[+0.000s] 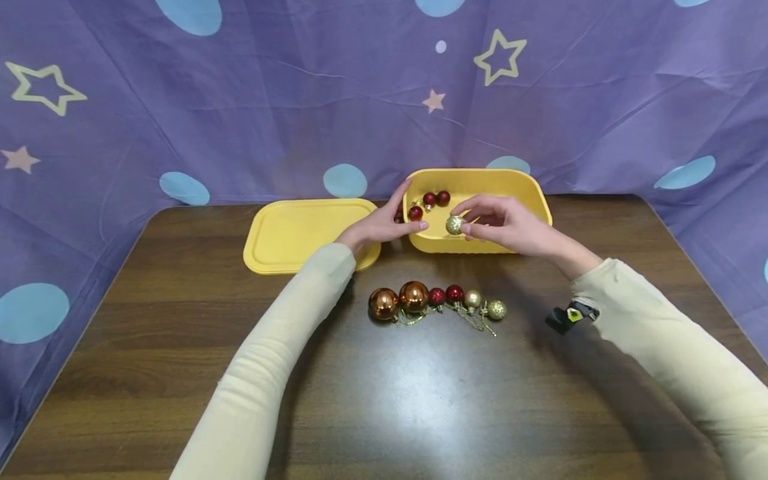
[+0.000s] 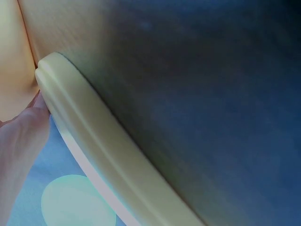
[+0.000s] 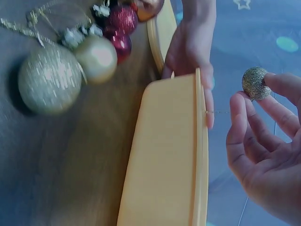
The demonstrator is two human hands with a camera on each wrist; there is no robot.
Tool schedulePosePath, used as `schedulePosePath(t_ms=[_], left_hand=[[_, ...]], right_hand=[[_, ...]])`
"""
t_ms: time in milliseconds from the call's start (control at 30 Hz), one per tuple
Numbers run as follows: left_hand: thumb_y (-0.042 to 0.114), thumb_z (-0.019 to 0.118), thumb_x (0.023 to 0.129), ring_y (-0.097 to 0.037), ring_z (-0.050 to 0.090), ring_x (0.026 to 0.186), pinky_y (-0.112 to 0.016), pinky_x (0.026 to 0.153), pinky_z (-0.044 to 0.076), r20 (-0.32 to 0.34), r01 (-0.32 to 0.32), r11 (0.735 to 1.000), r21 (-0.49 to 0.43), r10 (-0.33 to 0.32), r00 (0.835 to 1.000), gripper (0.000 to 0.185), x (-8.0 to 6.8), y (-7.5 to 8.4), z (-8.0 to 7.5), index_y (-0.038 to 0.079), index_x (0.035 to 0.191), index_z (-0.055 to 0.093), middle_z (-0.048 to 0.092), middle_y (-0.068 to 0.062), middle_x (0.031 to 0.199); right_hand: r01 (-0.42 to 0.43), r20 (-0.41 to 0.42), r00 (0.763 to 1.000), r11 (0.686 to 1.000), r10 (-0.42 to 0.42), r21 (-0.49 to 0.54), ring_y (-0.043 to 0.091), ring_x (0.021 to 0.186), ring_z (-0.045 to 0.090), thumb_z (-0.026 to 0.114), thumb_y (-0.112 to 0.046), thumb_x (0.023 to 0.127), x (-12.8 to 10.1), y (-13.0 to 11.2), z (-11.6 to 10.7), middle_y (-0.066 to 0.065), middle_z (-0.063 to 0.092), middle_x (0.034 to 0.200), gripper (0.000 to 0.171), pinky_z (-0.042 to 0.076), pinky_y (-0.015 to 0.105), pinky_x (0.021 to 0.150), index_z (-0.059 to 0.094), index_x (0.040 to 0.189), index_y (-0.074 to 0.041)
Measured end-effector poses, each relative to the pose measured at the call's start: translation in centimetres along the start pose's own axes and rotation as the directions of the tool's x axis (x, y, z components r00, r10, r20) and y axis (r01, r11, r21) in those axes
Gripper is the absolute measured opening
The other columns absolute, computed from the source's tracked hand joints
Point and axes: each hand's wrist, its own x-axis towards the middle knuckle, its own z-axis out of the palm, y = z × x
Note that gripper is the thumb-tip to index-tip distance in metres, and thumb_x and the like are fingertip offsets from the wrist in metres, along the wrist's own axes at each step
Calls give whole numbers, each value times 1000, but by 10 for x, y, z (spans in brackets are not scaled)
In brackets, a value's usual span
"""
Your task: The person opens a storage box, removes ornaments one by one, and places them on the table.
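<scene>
My right hand (image 1: pixel 516 227) pinches a gold glitter bauble (image 1: pixel 455 225) between thumb and fingertips, just above the yellow container (image 1: pixel 474 246). In the right wrist view a thin cord trails from this bauble toward the container. The container's left end is in the grip of my left hand (image 1: pixel 384 223), with the thumb over the front rim and the forefinger along the left side; the other fingers are mostly hidden. Inside, three small dark red baubles (image 1: pixel 443 198) lie at the left. A pale edge (image 2: pixel 108 136) crosses the left wrist view, close to a fingertip.
A yellow lid (image 1: pixel 306 230) lies flat left of the container. In front stands a row of baubles: two copper (image 1: pixel 414 297), two red (image 1: pixel 455 293) and two gold (image 1: pixel 473 298), with cords. A purple patterned curtain (image 1: pixel 270 120) hangs behind the wooden table (image 1: pixel 240 293).
</scene>
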Motion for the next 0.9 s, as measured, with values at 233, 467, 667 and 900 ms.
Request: schedulePosePath(t_ms=[233,467,667,900], left_hand=[[36,68,90,-31,32,138,-36,112,25,-4,23,999,22,-23,1000,100,-1,1,0,28,156,-7,21,-18,156],[38,68,90,-32,27,140,-38,114,22,-12,38,999,30,-38,999,100,-2,1,0,30,155,-7,15,-16,158],[39,68,90,-33,26,140,-40,114,20,-14,43,998,46,-42,999,101,-1,1,0,30,155,-8,12,-15,159],[39,68,90,-33,26,140,-41,114,20,-5,36,997,66,-36,999,101,1,-1,-1,30,155,-8,10,-14,160]], right_hand=[[18,34,999,999,-19,27,22,86,66,61,5,92,-9,-11,13,14,68,99,25,55,28,74,61,116,4],[10,99,995,1000,-13,29,33,90,64,63,3,92,-21,-17,29,8,67,101,27,54,30,79,61,118,-1],[-40,159,987,998,32,46,31,94,64,63,-2,93,-28,-15,46,5,67,104,28,54,34,80,61,121,-4],[-38,197,980,998,26,57,23,90,65,63,0,92,-31,-9,64,5,68,99,26,54,34,82,60,118,-1]])
